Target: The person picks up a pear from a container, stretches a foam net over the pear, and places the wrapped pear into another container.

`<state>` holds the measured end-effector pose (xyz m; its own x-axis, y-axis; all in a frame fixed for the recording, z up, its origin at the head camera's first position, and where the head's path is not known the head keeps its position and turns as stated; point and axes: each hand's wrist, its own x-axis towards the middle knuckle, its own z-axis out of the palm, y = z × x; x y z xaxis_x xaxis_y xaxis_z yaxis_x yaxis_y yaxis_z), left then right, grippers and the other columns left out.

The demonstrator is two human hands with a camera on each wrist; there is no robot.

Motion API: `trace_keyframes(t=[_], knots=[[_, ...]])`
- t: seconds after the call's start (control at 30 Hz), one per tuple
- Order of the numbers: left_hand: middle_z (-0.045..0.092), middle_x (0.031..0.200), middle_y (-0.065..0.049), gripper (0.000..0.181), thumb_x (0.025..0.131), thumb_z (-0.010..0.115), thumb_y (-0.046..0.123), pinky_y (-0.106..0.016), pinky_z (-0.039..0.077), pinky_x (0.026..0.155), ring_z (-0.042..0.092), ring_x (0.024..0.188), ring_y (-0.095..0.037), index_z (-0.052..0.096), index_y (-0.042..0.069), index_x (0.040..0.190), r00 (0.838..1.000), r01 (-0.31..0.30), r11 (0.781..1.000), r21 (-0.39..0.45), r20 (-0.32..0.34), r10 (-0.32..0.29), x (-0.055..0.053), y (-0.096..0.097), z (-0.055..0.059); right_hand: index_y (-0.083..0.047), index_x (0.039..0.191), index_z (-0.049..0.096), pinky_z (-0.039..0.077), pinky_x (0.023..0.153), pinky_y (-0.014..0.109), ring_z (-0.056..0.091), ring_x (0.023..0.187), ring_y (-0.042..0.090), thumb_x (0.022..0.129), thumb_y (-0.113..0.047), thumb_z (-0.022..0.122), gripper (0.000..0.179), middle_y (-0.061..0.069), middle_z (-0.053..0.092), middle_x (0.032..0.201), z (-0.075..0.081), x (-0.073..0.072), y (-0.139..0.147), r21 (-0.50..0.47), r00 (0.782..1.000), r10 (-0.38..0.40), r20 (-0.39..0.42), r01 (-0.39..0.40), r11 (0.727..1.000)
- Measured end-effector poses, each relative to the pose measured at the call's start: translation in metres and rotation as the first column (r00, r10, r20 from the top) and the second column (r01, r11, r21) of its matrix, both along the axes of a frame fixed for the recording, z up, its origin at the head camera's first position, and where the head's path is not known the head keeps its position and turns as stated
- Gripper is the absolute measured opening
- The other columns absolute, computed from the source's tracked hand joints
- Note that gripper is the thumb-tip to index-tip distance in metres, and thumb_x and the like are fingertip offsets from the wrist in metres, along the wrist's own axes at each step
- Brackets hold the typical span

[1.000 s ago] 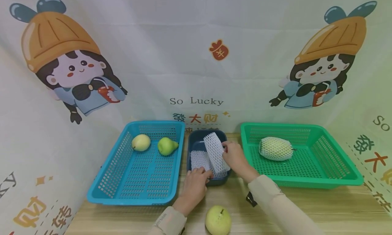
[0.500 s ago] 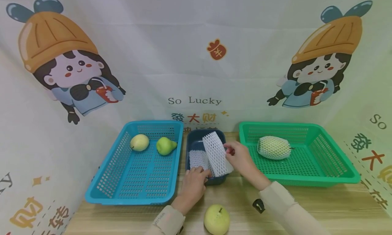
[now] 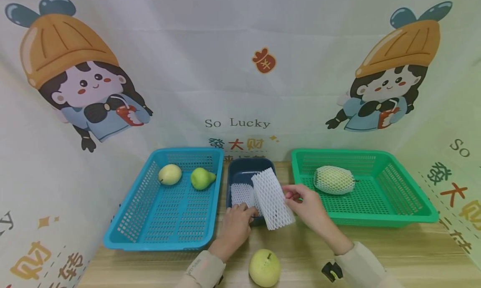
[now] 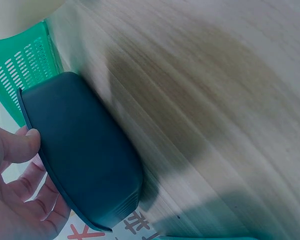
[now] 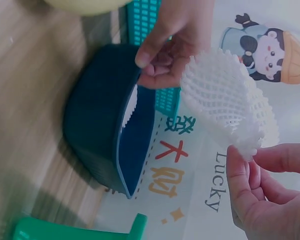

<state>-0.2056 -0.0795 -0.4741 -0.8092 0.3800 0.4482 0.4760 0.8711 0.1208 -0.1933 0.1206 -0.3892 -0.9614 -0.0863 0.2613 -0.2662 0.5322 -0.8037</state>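
Observation:
My right hand [image 3: 306, 204] pinches the edge of a white foam fruit net [image 3: 272, 200] between thumb and fingers, above the near right side of a dark blue bin [image 3: 246, 165]. In the right wrist view the foam net [image 5: 215, 95] hangs clear of the bin, its mesh tube partly spread. At the bin's near left rim is my left hand [image 3: 236, 225], thumb outside and fingers curled over inside, as the left wrist view of the bin wall [image 4: 85, 150] shows. More white foam netting [image 3: 241, 194] lies in the bin. A round yellow pear [image 3: 264, 268] stands on the table before me.
On the left, a blue basket [image 3: 165, 242] holds a pale yellow pear [image 3: 170, 174] and a green pear [image 3: 203, 178]. A green basket [image 3: 360, 219] on the right contains a net-wrapped fruit [image 3: 334, 180]. A black clip-like object [image 3: 332, 271] shows by the right sleeve.
My right hand has drawn the foam net out of the bin, toward me and to the right. The left hand has stayed at the bin's rim.

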Motion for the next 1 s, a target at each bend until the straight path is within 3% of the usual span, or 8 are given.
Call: trace_keyframes(t=[0.4,0.67,0.8,1.0], knots=[[0.056,0.076,0.002,0.012,0.079,0.069,0.013,-0.024,0.033,0.059,0.052,0.071,-0.016,0.067,0.02,0.089,1.0,-0.011,1.0,0.002,0.026,0.011,0.0,-0.001,0.001,0.001,0.116,0.061,0.05,0.073,0.016,0.053,0.083,0.006,0.081,0.005,0.063,0.036,0.008,0.059,0.088,-0.005,0.034,0.006,-0.148,0.998,0.048,0.043,-0.041,0.988],[0.058,0.078,0.002,0.011,0.08,0.069,0.014,-0.025,0.036,0.06,0.053,0.072,-0.016,0.068,0.02,0.089,1.0,-0.004,1.0,0.017,0.021,0.004,0.004,-0.003,0.003,0.009,0.118,0.056,0.052,0.074,0.018,0.055,0.084,0.005,0.079,0.01,0.062,0.039,0.006,0.056,0.087,-0.016,0.046,0.009,-0.191,0.985,0.153,-0.078,-0.165,0.967],[0.059,0.079,0.001,0.011,0.079,0.07,0.015,-0.027,0.038,0.06,0.054,0.073,-0.017,0.068,0.017,0.09,1.0,-0.008,1.0,-0.004,0.0,0.008,0.003,-0.005,0.002,0.011,0.117,0.056,0.054,0.073,0.02,0.054,0.085,0.005,0.079,0.013,0.06,0.039,0.003,0.053,0.086,-0.025,0.051,0.007,-0.204,0.964,0.207,-0.168,-0.239,0.949],[0.06,0.083,-0.002,0.011,0.079,0.071,0.014,-0.033,0.045,0.065,0.056,0.078,-0.02,0.068,0.012,0.09,1.0,0.002,1.0,-0.023,-0.005,-0.003,0.005,-0.006,0.002,0.011,0.122,0.052,0.054,0.072,0.022,0.055,0.089,0.008,0.077,0.018,0.056,0.046,0.004,0.051,0.089,-0.037,0.059,0.003,-0.133,0.924,0.287,-0.255,-0.327,0.936]])
